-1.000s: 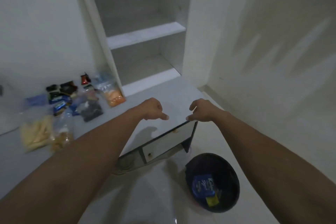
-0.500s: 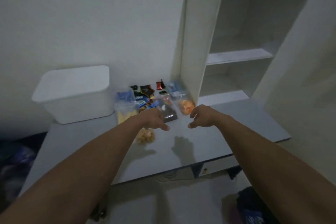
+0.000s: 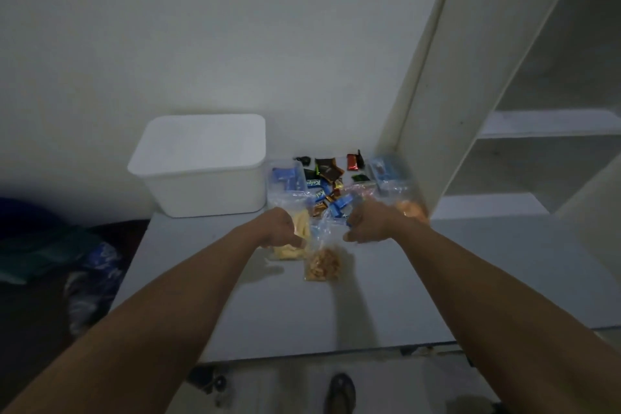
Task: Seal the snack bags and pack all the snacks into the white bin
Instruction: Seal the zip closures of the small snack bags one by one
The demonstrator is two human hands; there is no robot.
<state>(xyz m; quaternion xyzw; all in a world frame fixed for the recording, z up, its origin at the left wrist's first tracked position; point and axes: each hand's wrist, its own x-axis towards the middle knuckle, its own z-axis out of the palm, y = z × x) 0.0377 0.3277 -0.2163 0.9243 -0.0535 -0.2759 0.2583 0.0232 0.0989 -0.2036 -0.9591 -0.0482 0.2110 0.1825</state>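
Dim room, pale wall behind a grey desk (image 3: 386, 299), tall white shelf unit (image 3: 470, 84) standing at the desk's far right. White bin (image 3: 201, 175) at the back of the desk against the wall, upright, inside not visible from this angle. Just right of the bin, a spread of snacks: small wrapped sweets (image 3: 327, 178) in dark, blue and red wrappers, and clear bags with blue contents (image 3: 386, 175) nearer the shelf unit. Bag of orange snacks (image 3: 411, 210) in front of those, partly hidden by the right wrist. In front of the bin and a little right, a bag of pale yellow sticks (image 3: 295, 242), touching a bag of brown nuggets (image 3: 323, 264) lying nearer the desk's front. Left hand (image 3: 280, 227) curled over the yellow-stick bag, fingers narrow; actual grip not clear. Right hand (image 3: 368, 223) loosely closed at the upper edge of the brown-nugget bag, blue strip at its fingertips; hold uncertain. None of the visible snacks in the bin.
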